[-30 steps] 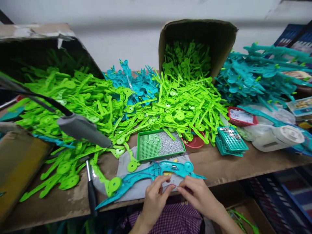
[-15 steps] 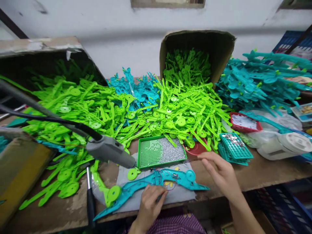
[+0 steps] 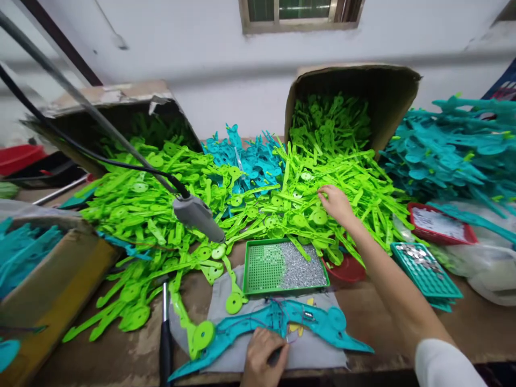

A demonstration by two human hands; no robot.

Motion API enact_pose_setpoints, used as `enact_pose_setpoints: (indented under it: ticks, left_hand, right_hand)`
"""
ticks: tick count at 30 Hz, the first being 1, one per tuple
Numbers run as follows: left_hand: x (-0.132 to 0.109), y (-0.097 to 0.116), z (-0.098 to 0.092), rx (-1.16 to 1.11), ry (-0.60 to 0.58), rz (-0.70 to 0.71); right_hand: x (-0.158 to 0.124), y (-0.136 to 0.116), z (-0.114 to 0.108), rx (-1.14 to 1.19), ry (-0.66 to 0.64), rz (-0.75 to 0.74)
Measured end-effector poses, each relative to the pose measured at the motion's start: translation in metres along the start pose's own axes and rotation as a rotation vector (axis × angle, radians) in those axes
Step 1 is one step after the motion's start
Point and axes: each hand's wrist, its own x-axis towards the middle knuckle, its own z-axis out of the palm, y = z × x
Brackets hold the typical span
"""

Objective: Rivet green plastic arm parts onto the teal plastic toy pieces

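Note:
A long teal plastic shell point(image 3: 258, 321) lies open side up on a grey cloth point(image 3: 318, 344), with thin wires and a small metal part showing inside. Just in front of its middle, my left hand point(image 3: 266, 356) is closed, with something dark partly showing in the fingers that I cannot make out. My right hand point(image 3: 335, 203) reaches over the right-hand pile of lime-green plastic parts point(image 3: 358, 177), its fingertips pinched at the end of a long green part point(image 3: 300, 189). One green part with a round disc point(image 3: 202, 336) touches the shell's left end.
Behind the shell stands a green tray point(image 3: 246, 269) of small silvery pieces. A grey tool head point(image 3: 197, 217) hangs on a rod at left, above a black-handled hammer point(image 3: 165, 344). Teal trays point(image 3: 439, 285) with metal pieces, a red tray point(image 3: 470, 234) and a cardboard box point(image 3: 409, 88) are at right.
My right hand has moved from beside the shell forward onto the green pile. My left hand stays by the shell, still closed. The view has tilted up and shifted left.

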Motion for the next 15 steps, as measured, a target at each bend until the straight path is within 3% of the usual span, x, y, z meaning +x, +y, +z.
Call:
enact_pose_setpoints:
  ticks: [4,7,12,15]
  left_hand:
    - [0.000,-0.003,0.005,0.003,0.033,0.032]
    - [-0.005,-0.010,0.011,0.016,0.051,0.051]
    - [-0.011,-0.018,0.017,0.034,0.087,0.119]
    - [-0.009,-0.011,0.013,0.024,0.053,0.053]
  right_hand:
    - [0.075,0.001,0.012,-0.028,-0.013,0.134]
    - [0.110,-0.003,0.025,-0.014,-0.006,0.251]
    - [0.110,-0.013,0.035,0.079,-0.035,0.272]
    - [0.106,-0.018,0.025,0.122,0.022,0.203]
